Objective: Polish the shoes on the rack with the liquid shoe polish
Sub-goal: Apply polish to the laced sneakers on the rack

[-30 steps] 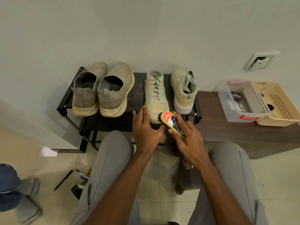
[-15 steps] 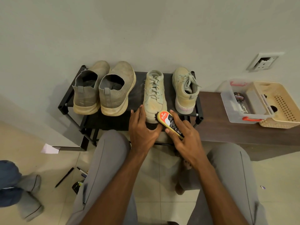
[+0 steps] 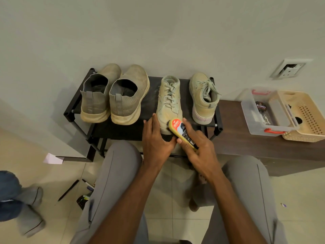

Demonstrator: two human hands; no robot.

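Head view, the only one given: the liquid shoe polish bottle [image 3: 182, 133] is held in the right hand [image 3: 198, 148], fingers curled round its yellow body, thumb on the near side; its dark applicator end is pressed on the heel area of the laced sneaker [image 3: 168, 103], third from the left on the black shoe rack [image 3: 123, 129]. The left hand [image 3: 155, 140] is wrapped round the near end of that sneaker, fingers close together along its left side, to steady it. The bottle's long axis is seen running diagonally — applicator tip up-left toward the shoe, base down-right into the palm. The sneaker's long axis runs away from the person, toe to the wall, heel at the rack's front edge. Handling is judged as follows: the bottle is a light, squeezable plastic, likely smooth, best taken round the mid-body so pressure can be metered; the sneaker is light and soft-sided, liable to slide on the shelf — bracing at the heel and sole is advised. Its mate [image 3: 204, 97] and two slip-on shoes [image 3: 112, 95] stand alongside, untouched.
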